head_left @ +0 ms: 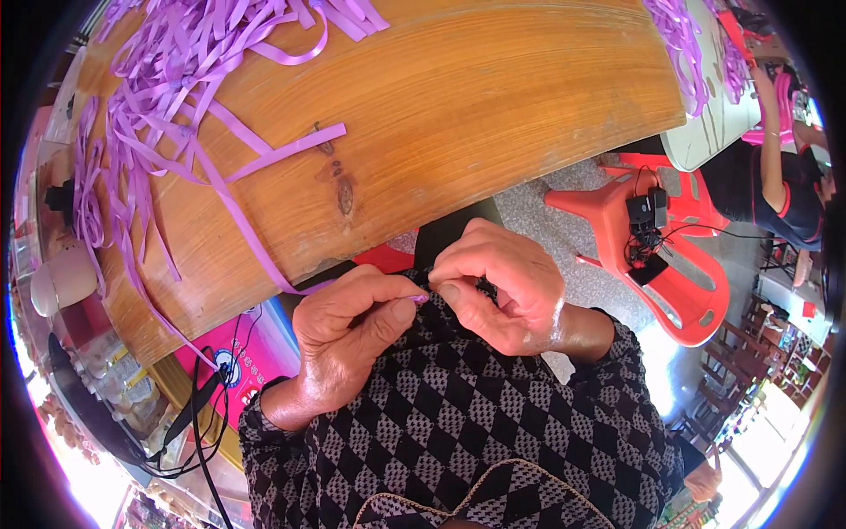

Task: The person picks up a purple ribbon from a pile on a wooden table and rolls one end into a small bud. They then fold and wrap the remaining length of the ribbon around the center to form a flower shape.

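The person's left hand (pixel 352 324) had its fingers clamped on a small purple ribbon (pixel 240 216) end, while the strip trailed across the wooden table's (pixel 493 106) near edge toward that hand. The right hand (pixel 507 286) was just beside it, fingers drawn together; whether they gripped anything, I could not tell. A tangled heap of purple ribbons (pixel 198 53) covered the table's far left. Black adapters (pixel 648 210) rested on a red plastic chair (pixel 606 213).

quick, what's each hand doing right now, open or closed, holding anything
Left hand: closed, pinching a bit of purple ribbon between thumb and forefinger.
Right hand: closed in a pinch; can't tell whether it holds anything.
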`<state>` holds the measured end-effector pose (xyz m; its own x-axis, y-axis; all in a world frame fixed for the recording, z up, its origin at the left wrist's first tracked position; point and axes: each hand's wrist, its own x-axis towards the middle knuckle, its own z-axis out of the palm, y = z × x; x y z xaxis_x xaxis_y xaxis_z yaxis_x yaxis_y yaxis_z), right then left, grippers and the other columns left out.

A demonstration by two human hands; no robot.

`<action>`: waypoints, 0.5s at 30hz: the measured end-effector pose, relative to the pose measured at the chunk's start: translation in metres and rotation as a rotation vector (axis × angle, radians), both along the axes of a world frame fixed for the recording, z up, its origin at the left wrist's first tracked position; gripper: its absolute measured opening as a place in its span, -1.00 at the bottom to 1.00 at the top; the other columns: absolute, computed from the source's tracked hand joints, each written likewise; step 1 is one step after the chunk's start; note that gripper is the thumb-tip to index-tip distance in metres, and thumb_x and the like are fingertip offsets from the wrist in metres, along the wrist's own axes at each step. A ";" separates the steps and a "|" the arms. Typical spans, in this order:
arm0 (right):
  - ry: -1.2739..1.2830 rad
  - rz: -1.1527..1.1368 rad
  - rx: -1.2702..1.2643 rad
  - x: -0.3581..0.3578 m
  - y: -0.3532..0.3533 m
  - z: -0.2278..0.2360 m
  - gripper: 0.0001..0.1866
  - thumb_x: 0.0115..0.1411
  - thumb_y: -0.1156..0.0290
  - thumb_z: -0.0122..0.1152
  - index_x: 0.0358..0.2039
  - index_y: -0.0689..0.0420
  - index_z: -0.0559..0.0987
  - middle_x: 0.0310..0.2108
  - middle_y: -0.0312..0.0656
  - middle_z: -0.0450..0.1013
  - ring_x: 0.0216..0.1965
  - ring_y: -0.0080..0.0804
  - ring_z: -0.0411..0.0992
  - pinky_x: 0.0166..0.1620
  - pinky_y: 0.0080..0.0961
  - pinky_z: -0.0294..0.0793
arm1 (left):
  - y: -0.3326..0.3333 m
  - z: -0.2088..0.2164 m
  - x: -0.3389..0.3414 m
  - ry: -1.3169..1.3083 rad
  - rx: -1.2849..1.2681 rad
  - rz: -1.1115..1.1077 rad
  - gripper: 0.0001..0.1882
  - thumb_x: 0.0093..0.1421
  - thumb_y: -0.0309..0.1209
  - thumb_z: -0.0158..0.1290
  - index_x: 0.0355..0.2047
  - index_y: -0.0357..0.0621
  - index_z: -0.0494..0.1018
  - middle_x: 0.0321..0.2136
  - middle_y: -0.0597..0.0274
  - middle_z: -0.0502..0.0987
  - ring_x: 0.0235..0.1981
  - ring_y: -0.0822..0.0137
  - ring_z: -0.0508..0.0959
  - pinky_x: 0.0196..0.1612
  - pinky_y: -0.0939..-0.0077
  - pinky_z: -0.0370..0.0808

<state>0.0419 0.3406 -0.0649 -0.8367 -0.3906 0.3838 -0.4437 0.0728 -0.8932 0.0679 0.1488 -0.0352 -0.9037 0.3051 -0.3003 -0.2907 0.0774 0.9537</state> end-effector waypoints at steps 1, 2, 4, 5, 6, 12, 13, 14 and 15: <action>-0.017 0.009 -0.002 0.001 0.000 0.002 -0.81 -0.08 0.72 0.13 -0.38 0.27 0.45 -0.50 -0.16 0.42 -0.59 -0.32 0.31 -0.56 -0.53 0.25 | 0.000 0.001 0.000 -0.033 -0.002 0.011 -0.89 0.09 -0.53 0.10 -0.36 -0.32 0.49 -0.54 0.29 0.41 -0.52 0.54 0.33 -0.45 0.69 0.27; -0.033 0.018 -0.005 0.002 0.000 0.003 -0.82 -0.05 0.71 0.14 -0.37 0.27 0.46 -0.49 -0.14 0.43 -0.58 -0.31 0.32 -0.54 -0.52 0.27 | 0.000 0.002 0.000 -0.065 -0.004 0.022 -0.89 0.10 -0.53 0.10 -0.35 -0.31 0.48 -0.54 0.31 0.40 -0.52 0.55 0.33 -0.46 0.70 0.26; -0.036 0.022 -0.007 0.003 -0.001 0.003 -0.81 -0.06 0.71 0.15 -0.37 0.27 0.46 -0.49 -0.14 0.43 -0.58 -0.31 0.33 -0.55 -0.51 0.27 | 0.001 0.002 0.001 -0.070 -0.004 0.031 -0.89 0.10 -0.53 0.09 -0.36 -0.31 0.48 -0.55 0.32 0.40 -0.53 0.56 0.32 -0.47 0.71 0.26; -0.037 0.028 -0.008 0.004 -0.002 0.003 -0.80 -0.07 0.71 0.15 -0.36 0.27 0.46 -0.49 -0.13 0.43 -0.58 -0.30 0.33 -0.55 -0.51 0.27 | 0.001 0.001 0.001 -0.074 -0.004 0.041 -0.90 0.11 -0.53 0.09 -0.36 -0.32 0.48 -0.56 0.33 0.39 -0.53 0.58 0.32 -0.48 0.72 0.25; -0.037 0.026 -0.008 0.004 -0.003 0.004 -0.80 -0.07 0.71 0.15 -0.36 0.27 0.46 -0.49 -0.13 0.43 -0.58 -0.30 0.33 -0.55 -0.51 0.27 | 0.002 0.001 0.001 -0.074 -0.004 0.038 -0.90 0.11 -0.53 0.09 -0.36 -0.32 0.48 -0.56 0.33 0.39 -0.53 0.58 0.32 -0.48 0.72 0.25; 0.034 0.005 -0.018 0.005 -0.007 0.000 -0.77 -0.14 0.76 0.16 -0.40 0.28 0.46 -0.51 -0.12 0.42 -0.61 -0.29 0.31 -0.59 -0.50 0.25 | 0.004 0.003 0.003 -0.077 -0.031 0.049 -0.93 0.11 -0.56 0.06 -0.39 -0.32 0.47 -0.56 0.34 0.39 -0.56 0.60 0.30 -0.50 0.72 0.25; 0.066 -0.015 -0.010 0.006 -0.008 -0.001 -0.76 -0.18 0.77 0.15 -0.42 0.28 0.45 -0.53 -0.13 0.40 -0.63 -0.29 0.30 -0.60 -0.50 0.24 | 0.005 0.003 0.003 -0.074 -0.028 0.041 -0.94 0.10 -0.57 0.06 -0.40 -0.32 0.47 -0.57 0.34 0.39 -0.56 0.59 0.31 -0.51 0.71 0.25; 0.098 -0.034 -0.003 0.006 -0.009 -0.003 -0.76 -0.21 0.78 0.14 -0.44 0.29 0.45 -0.56 -0.13 0.39 -0.65 -0.28 0.29 -0.62 -0.49 0.22 | 0.005 0.003 0.003 -0.071 -0.024 0.033 -0.95 0.10 -0.58 0.06 -0.40 -0.32 0.47 -0.58 0.34 0.39 -0.56 0.59 0.31 -0.52 0.70 0.25; 0.098 -0.035 -0.002 0.006 -0.010 -0.004 -0.76 -0.21 0.78 0.14 -0.44 0.29 0.45 -0.56 -0.13 0.39 -0.65 -0.28 0.29 -0.62 -0.49 0.22 | 0.006 0.002 0.003 -0.071 -0.024 0.032 -0.95 0.10 -0.58 0.06 -0.40 -0.32 0.47 -0.58 0.34 0.39 -0.56 0.59 0.31 -0.52 0.70 0.25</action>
<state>0.0477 0.3303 -0.0692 -0.8085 -0.3605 0.4652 -0.5259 0.0878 -0.8460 0.0708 0.1544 -0.0336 -0.8890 0.2683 -0.3711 -0.3606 0.0896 0.9284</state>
